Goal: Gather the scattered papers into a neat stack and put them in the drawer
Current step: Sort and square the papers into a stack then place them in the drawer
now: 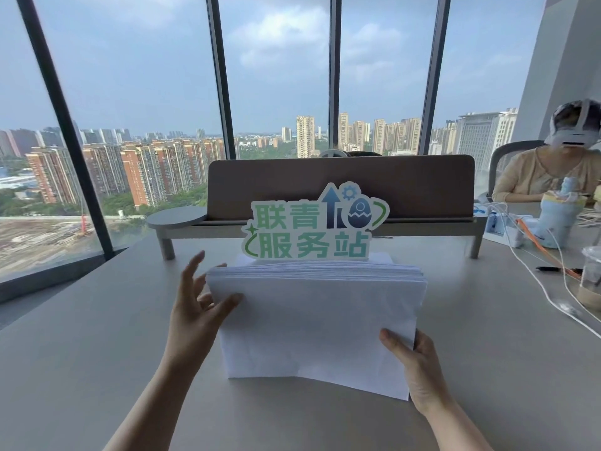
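Papers (317,317) stand on edge on the grey table (97,336), right hand (419,369) gripping the stack's side, left hand (195,307) open-fingered against the other.

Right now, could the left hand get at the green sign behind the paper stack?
Probably yes. The left hand rests at the paper stack with fingers spread, and bare desk lies between it and the green sign; nothing looks in the way.

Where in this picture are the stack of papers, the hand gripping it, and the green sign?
stack of papers (312,314), head view, middle of front sheet.
right hand (419,372), head view, back of hand at the stack's right edge.
green sign (312,236), head view, centre of lettering.
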A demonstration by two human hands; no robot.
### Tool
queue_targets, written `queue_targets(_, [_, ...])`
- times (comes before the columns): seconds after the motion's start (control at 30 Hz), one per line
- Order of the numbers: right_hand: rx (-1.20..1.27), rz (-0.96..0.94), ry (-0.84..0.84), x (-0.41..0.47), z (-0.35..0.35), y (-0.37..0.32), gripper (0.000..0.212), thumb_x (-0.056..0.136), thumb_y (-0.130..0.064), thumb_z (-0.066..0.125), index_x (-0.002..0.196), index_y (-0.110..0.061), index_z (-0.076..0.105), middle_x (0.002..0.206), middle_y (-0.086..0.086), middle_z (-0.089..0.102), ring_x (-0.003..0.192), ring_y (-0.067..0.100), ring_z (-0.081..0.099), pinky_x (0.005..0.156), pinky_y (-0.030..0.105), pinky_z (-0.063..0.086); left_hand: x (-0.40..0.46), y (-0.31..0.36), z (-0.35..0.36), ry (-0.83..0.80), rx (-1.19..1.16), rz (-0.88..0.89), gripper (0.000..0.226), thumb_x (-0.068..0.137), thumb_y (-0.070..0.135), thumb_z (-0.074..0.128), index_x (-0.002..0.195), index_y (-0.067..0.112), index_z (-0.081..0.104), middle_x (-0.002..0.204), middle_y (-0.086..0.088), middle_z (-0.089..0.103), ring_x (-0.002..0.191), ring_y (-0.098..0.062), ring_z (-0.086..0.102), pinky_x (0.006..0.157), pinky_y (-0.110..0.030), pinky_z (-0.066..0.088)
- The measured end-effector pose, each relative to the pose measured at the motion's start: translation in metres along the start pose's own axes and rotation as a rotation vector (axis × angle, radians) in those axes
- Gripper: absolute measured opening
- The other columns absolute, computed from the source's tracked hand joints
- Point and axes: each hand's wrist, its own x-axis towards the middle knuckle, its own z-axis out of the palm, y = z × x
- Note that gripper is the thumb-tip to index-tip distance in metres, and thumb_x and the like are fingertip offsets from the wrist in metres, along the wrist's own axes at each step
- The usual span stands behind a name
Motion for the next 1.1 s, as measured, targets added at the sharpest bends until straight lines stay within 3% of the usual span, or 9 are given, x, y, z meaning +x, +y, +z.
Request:
queue_targets(0.07, [0.010,0.016,-0.009,0.000,0.000,0.000,0.024,0.067,-0.009,0.080,0.090,-0.002,0.076,0.093,0.022,0.075,0.084,0.035,0.072,0.068,0.039,0.059,-0.003,-0.010,0.000,-0.070,-0.052,-0.127,0.086,0.060,0.025,0.088,0.135,0.032,0.046,0.106,0.002,0.073,0.093,-0.015,0.071,0.073,-0.024,0.057])
queue_targets(0.2, [0.015,0.024,0.011,0.000,0.000,0.002,0.033,0.060,-0.018,0.082,0.089,-0.003,0.076,0.092,0.023,0.074,0.081,0.035,0.072,0.069,0.041,0.059,-0.015,-0.033,0.007,-0.107,-0.082,-0.327,0.092,0.028,0.057,0.092,0.104,0.009,0.069,0.097,-0.007,0.076,0.095,-0.027,0.070,0.080,-0.037,0.055])
queue_targets(0.3, [-0.018,-0.010,0.065,-0.001,0.003,0.001,0.017,0.073,-0.010,0.076,0.087,-0.002,0.075,0.089,0.020,0.075,0.080,0.034,0.072,0.071,0.041,0.058,-0.017,-0.034,0.016,-0.007,-0.052,-0.320,0.068,0.033,0.047,0.091,0.087,0.009,0.074,0.085,-0.007,0.077,0.079,-0.021,0.072,0.070,-0.035,0.058])
queue_targets(0.43, [-0.105,-0.067,0.092,0.000,0.014,-0.008,0.010,0.086,-0.001,0.068,0.086,-0.008,0.075,0.079,0.003,0.077,0.071,0.015,0.073,0.060,0.023,0.057,-0.015,-0.026,0.027,0.061,-0.057,-0.229,0.016,0.060,0.020,0.089,0.067,0.014,0.075,0.072,-0.005,0.075,0.071,-0.025,0.068,0.066,-0.041,0.055])
queue_targets(0.5, [-0.122,-0.112,0.101,0.003,0.020,-0.014,0.012,0.086,-0.001,0.068,0.085,-0.011,0.074,0.074,-0.005,0.077,0.067,0.007,0.071,0.058,0.018,0.054,-0.012,-0.018,0.029,0.086,-0.071,-0.182,0.015,0.063,0.020,0.086,0.067,0.012,0.074,0.070,-0.002,0.074,0.067,-0.019,0.065,0.064,-0.038,0.053])
queue_targets(0.63, [-0.102,-0.145,0.076,0.004,0.023,-0.019,0.010,0.083,0.001,0.070,0.088,-0.007,0.073,0.077,-0.003,0.077,0.069,0.009,0.072,0.060,0.020,0.055,-0.009,-0.013,0.028,0.106,-0.078,-0.141,0.016,0.069,0.013,0.084,0.078,0.012,0.071,0.067,0.006,0.073,0.062,-0.009,0.064,0.055,-0.025,0.052])
queue_targets(0.77, [-0.092,-0.056,0.036,0.000,0.016,-0.006,0.023,0.068,-0.014,0.077,0.089,-0.006,0.075,0.087,0.010,0.077,0.080,0.025,0.074,0.064,0.029,0.058,-0.028,-0.037,0.020,0.073,-0.121,-0.283,0.048,0.050,0.033,0.085,0.092,0.014,0.071,0.081,0.000,0.077,0.073,-0.015,0.070,0.063,-0.030,0.053])
queue_targets(0.93, [-0.139,-0.069,0.065,0.006,0.024,-0.013,0.005,0.068,-0.019,0.077,0.071,-0.016,0.080,0.076,0.001,0.077,0.068,0.016,0.073,0.058,0.025,0.057,-0.024,-0.039,0.024,0.064,-0.105,-0.299,0.021,0.065,0.004,0.084,0.082,0.008,0.073,0.071,0.002,0.075,0.072,-0.021,0.066,0.059,-0.027,0.054])
queue_targets(1.1, [-0.112,-0.053,0.064,0.010,0.020,-0.013,0.010,0.080,0.000,0.074,0.087,-0.007,0.075,0.080,0.004,0.077,0.072,0.018,0.073,0.063,0.029,0.058,-0.018,-0.042,0.018,0.057,-0.088,-0.243,0.022,0.065,0.007,0.085,0.083,0.010,0.073,0.071,0.005,0.075,0.066,-0.009,0.065,0.060,-0.025,0.053])
